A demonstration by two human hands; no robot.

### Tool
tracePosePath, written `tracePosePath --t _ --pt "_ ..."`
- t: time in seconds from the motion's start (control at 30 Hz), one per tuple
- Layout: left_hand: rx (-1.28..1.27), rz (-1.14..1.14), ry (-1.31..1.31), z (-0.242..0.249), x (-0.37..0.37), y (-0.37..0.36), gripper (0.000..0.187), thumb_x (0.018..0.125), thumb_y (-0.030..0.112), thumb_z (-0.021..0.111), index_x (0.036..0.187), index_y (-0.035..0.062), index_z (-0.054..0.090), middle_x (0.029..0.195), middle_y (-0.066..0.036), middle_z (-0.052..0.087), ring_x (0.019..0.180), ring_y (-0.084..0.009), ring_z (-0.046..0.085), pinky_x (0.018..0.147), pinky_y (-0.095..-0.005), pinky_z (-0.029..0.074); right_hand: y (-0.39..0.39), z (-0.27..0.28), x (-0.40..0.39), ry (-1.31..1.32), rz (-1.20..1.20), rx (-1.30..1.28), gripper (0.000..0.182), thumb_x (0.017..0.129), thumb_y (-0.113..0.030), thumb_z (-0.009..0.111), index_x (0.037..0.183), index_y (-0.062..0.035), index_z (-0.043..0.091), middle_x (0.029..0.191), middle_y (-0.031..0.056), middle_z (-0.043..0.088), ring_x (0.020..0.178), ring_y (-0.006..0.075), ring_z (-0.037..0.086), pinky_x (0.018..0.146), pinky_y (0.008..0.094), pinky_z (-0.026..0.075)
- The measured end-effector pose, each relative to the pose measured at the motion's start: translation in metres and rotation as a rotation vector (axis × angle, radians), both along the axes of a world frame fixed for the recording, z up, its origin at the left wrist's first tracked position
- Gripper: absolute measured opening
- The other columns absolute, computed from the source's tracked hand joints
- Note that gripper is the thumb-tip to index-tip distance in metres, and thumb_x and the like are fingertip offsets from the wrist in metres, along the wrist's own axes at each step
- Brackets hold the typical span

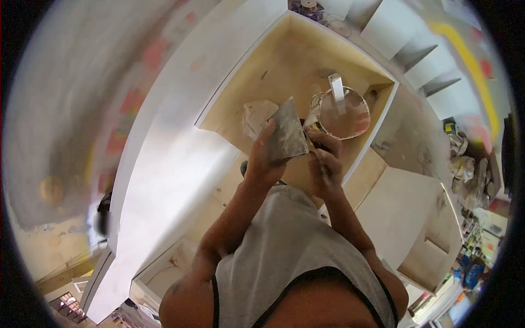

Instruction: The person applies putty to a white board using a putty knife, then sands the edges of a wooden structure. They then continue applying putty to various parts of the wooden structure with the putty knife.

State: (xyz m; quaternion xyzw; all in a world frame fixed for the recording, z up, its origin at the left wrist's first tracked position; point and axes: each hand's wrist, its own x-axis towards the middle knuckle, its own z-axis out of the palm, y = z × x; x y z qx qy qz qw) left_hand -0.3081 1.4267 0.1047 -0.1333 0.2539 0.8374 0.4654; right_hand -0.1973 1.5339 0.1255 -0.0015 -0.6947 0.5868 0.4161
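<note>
My left hand [266,158] grips a flat grey, smeared plate [288,131], with the thumb over its face. Close to the plate's right edge, my right hand [327,164] is closed around a thin tool that looks like a putty knife [310,144]; its blade is mostly hidden. A crumpled pale plastic bag [256,117] lies just left of the plate. Beyond my right hand stands a bucket [354,130] with a coated rim and a pale pasty content. A white strip [336,87] sticks up out of the bucket.
The bucket and bag are inside a cream-coloured open cabinet box [246,71] with raised white edges. A long white panel [164,147] runs along the left. More cabinet parts [407,205] stand at the right, with bags and clutter [470,169] beyond.
</note>
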Motion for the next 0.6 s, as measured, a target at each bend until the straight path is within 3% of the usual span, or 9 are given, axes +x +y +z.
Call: tracePosePath --t 0.07,0.13,0.23,0.3,0.33,0.37,0.47,0.57,0.6 --pt "0.047 0.013 0.053 0.009 0.001 -0.002 0.037 0.098 0.030 0.057 0.124 0.0031 0.053 0.115 -0.011 0.065 0.103 -0.0217 0.065 0.089 -0.0374 0.056 -0.003 -0.028 -0.014 -0.180 -0.157 0.298 0.046 0.088 0.009 0.056 0.131 -0.0066 0.048 0.127 0.0206 0.055 0.119 0.0398 0.052 0.104 0.0480 0.040" --pt "-0.343 0.053 0.305 0.040 0.003 -0.005 0.027 0.098 0.025 0.057 0.117 0.0048 0.057 0.105 -0.007 0.066 0.093 -0.0210 0.067 0.081 -0.0347 0.056 0.005 -0.057 -0.019 -0.267 -0.062 0.195 0.050 0.088 0.011 0.056 0.133 -0.0062 0.046 0.127 0.0197 0.055 0.120 0.0370 0.052 0.103 0.0456 0.040" --pt "-0.298 0.188 0.295 0.054 0.004 -0.010 0.026 0.097 0.021 0.059 0.116 0.0040 0.057 0.105 -0.007 0.066 0.093 -0.0192 0.067 0.078 -0.0340 0.057 0.000 -0.045 -0.016 -0.351 0.063 0.036 0.043 0.089 0.001 0.060 0.131 -0.0037 0.049 0.126 0.0188 0.055 0.121 0.0347 0.052 0.102 0.0420 0.041" --pt "-0.225 0.168 0.202 0.037 -0.009 -0.020 0.026 0.097 0.019 0.060 0.118 0.0047 0.056 0.106 -0.007 0.066 0.093 -0.0195 0.066 0.079 -0.0339 0.057 -0.007 -0.017 -0.009 -0.286 -0.078 -0.048 0.039 0.090 -0.014 0.064 0.126 -0.0022 0.054 0.125 0.0183 0.056 0.124 0.0344 0.050 0.103 0.0399 0.040" --pt "-0.144 0.121 0.128 0.033 -0.017 -0.023 0.026 0.096 0.017 0.060 0.119 0.0053 0.055 0.107 -0.007 0.065 0.094 -0.0198 0.066 0.079 -0.0339 0.056 -0.010 -0.019 -0.013 -0.281 -0.071 -0.047 0.039 0.090 -0.014 0.064 0.126 -0.0022 0.054 0.125 0.0183 0.056 0.124 0.0344 0.050 0.103 0.0399 0.040" --pt "-0.144 0.125 0.128 0.029 -0.016 -0.024 0.026 0.096 0.017 0.060 0.119 0.0053 0.055 0.107 -0.007 0.065 0.094 -0.0198 0.066 0.079 -0.0339 0.056 -0.014 -0.024 -0.015 -0.154 0.135 -0.287 0.038 0.092 -0.019 0.063 0.124 -0.0014 0.055 0.125 0.0183 0.056 0.123 0.0334 0.050 0.104 0.0397 0.039" --pt "-0.297 0.114 0.237 0.034 -0.005 -0.025 0.030 0.097 0.018 0.059 0.124 0.0063 0.053 0.109 -0.007 0.064 0.097 -0.0208 0.065 0.081 -0.0354 0.056 -0.018 -0.051 -0.030 0.030 0.003 0.034 0.038 0.094 -0.022 0.062 0.124 -0.0004 0.055 0.124 0.0163 0.056 0.117 0.0307 0.053 0.103 0.0384 0.039" --pt "-0.304 0.179 0.320 0.053 -0.003 -0.036 0.034 0.097 0.018 0.059 0.128 0.0066 0.051 0.108 -0.007 0.063 0.097 -0.0202 0.064 0.083 -0.0352 0.055 -0.014 -0.051 -0.029 -0.409 -0.034 -0.372 0.033 0.097 -0.017 0.058 0.126 -0.0024 0.052 0.125 0.0150 0.056 0.117 0.0266 0.053 0.101 0.0394 0.040" --pt "-0.263 0.211 0.272 0.049 -0.007 -0.040 0.035 0.097 0.018 0.059 0.129 0.0061 0.050 0.110 -0.007 0.062 0.099 -0.0205 0.063 0.084 -0.0358 0.054 -0.018 -0.043 -0.027 -0.407 -0.003 -0.353 0.033 0.097 -0.017 0.058 0.126 -0.0024 0.052 0.125 0.0150 0.056 0.117 0.0266 0.053 0.101 0.0394 0.040"
